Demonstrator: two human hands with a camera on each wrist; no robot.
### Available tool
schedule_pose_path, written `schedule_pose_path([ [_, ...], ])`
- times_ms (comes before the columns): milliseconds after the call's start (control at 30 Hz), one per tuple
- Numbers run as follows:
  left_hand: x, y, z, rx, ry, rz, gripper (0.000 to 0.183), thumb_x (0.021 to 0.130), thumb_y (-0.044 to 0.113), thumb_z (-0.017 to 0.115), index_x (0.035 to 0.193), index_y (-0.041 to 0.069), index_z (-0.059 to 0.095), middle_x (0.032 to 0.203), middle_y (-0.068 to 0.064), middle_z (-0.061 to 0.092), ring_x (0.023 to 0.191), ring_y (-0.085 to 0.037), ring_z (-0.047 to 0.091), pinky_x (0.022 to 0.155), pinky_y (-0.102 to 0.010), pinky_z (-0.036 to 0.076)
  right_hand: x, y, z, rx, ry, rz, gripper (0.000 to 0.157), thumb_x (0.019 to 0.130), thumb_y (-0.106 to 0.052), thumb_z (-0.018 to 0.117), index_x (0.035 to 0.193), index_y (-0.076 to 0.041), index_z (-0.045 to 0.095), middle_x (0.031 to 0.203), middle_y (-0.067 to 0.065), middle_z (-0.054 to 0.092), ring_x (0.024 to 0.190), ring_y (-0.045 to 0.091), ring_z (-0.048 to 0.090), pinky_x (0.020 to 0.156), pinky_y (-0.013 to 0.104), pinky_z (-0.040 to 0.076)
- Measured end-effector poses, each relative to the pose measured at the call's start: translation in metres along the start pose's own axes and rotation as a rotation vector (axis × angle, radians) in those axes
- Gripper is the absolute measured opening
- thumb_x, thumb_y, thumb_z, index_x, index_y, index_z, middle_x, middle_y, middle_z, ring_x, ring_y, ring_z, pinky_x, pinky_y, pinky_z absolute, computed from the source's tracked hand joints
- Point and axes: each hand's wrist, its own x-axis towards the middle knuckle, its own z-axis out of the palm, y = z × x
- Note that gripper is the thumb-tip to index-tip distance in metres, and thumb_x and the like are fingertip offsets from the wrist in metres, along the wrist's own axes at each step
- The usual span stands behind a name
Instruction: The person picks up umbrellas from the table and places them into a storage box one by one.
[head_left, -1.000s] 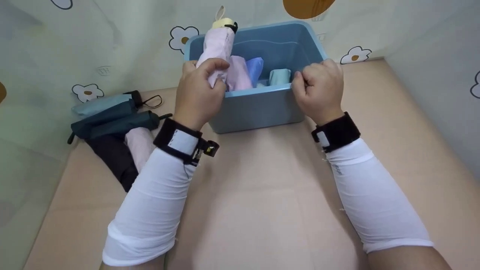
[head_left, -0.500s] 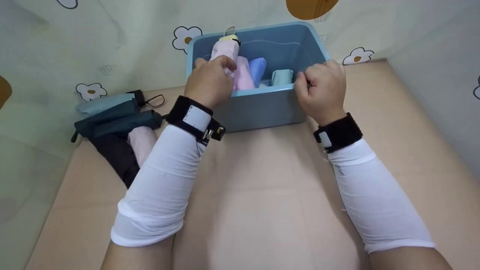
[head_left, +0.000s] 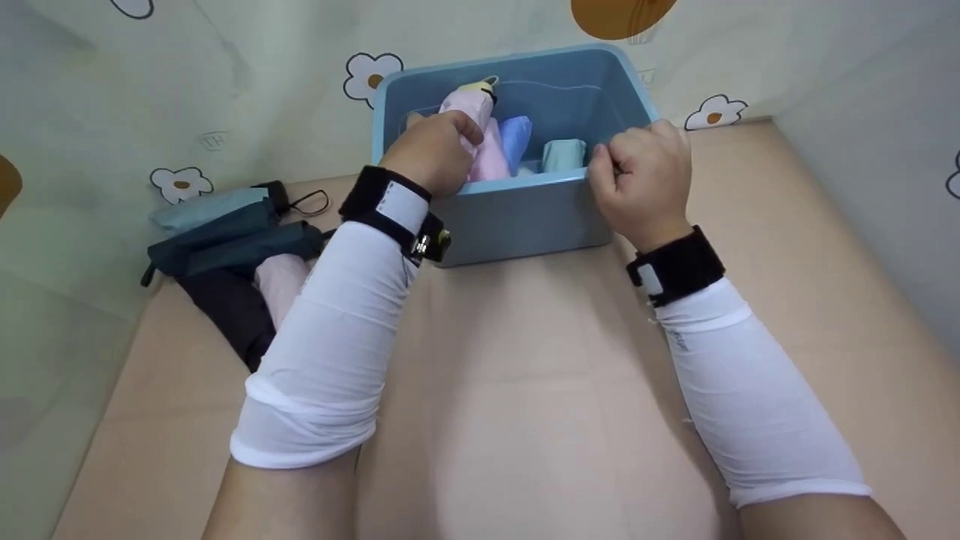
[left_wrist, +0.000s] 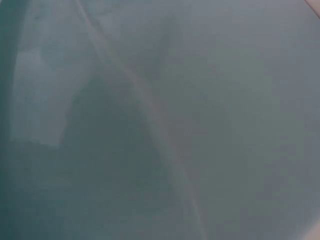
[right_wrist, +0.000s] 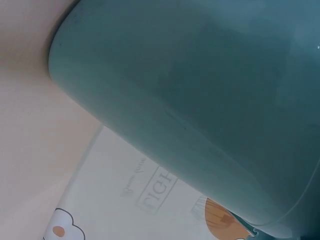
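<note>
My left hand [head_left: 436, 152] reaches over the near left rim of the blue plastic bin [head_left: 525, 217] and grips a folded pale pink umbrella [head_left: 466, 103], its cream handle end tilted up and to the right. Inside the bin beside it lie another pink folded umbrella [head_left: 490, 156], a blue one [head_left: 515, 135] and a light teal one [head_left: 564, 154]. My right hand [head_left: 643, 178] grips the bin's near right rim, thumb toward the inside. The left wrist view is filled by the bin's wall [left_wrist: 225, 125]; the right wrist view shows the bin's outer side [right_wrist: 150, 100].
Left of the bin several folded umbrellas lie in a heap: a light teal one [head_left: 217, 208], dark green ones [head_left: 251, 249], a black one [head_left: 229, 311] and a pale pink one [head_left: 281, 283]. A flower-print curtain [head_left: 285, 75] hangs behind the peach tabletop [head_left: 510, 420].
My left hand has lowered the pale pink umbrella from above the rim into the bin, moving right and tipping its handle end rightward. My right hand has stayed on the rim.
</note>
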Motion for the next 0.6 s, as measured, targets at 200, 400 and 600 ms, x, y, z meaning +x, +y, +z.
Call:
schedule_pose_path([
  [200, 0.0028, -0.0039, 0.0017, 0.002, 0.007, 0.024, 0.045, 0.101, 0.015, 0.048, 0.142, 0.026, 0.061, 0.146, -0.018, 0.042, 0.127, -0.030, 0.046, 0.087, -0.035, 0.048, 0.0003, 0.0011, 0.0021, 0.003, 0.013, -0.013, 0.047, 0.095, -0.024, 0.050, 0.053, -0.005, 0.041, 0.052, 0.013, 0.041, 0.064, 0.038, 0.044, 0.070, 0.051, 0.033],
  [400, 0.0033, -0.0027, 0.0038, -0.006, 0.018, 0.009, 0.044, 0.101, 0.016, 0.049, 0.142, 0.025, 0.062, 0.144, -0.015, 0.045, 0.125, -0.029, 0.046, 0.091, -0.038, 0.048, 0.0009, 0.0026, 0.0019, 0.000, 0.007, -0.013, 0.047, 0.095, -0.024, 0.051, 0.053, -0.004, 0.043, 0.052, 0.013, 0.043, 0.064, 0.038, 0.045, 0.071, 0.051, 0.033],
  [600, 0.0023, -0.0004, 0.0048, 0.023, 0.014, -0.016, 0.039, 0.106, 0.033, 0.050, 0.142, 0.024, 0.061, 0.136, -0.010, 0.052, 0.124, -0.026, 0.045, 0.094, -0.041, 0.048, 0.0003, 0.0031, 0.0019, 0.006, 0.012, -0.006, 0.047, 0.094, -0.024, 0.052, 0.053, -0.004, 0.044, 0.052, 0.013, 0.042, 0.065, 0.038, 0.045, 0.071, 0.051, 0.034],
])
